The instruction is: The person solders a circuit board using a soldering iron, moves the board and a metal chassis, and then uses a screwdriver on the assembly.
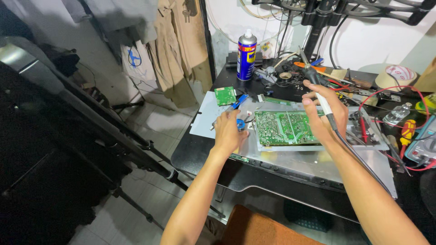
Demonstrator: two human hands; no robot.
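Observation:
A large green circuit board (285, 127) lies on a grey metal panel (318, 161) on the dark desk. My right hand (323, 113) sits above the board's right end, gripping a soldering iron (313, 79) whose tip points up and away; its black cable (359, 159) runs back along my forearm. My left hand (229, 129) rests at the board's left edge, closed on a blue-handled tool (240, 102), probably a desoldering pump, that sticks out past my fingers.
A small green board (225, 95) lies at the back left beside a blue and yellow spray can (246, 54). Tape rolls (396, 76), red wires, screwdrivers (407, 131) and a multimeter (422, 147) crowd the right. Clothes hang on the left; a tripod leg (136, 145) crosses the floor.

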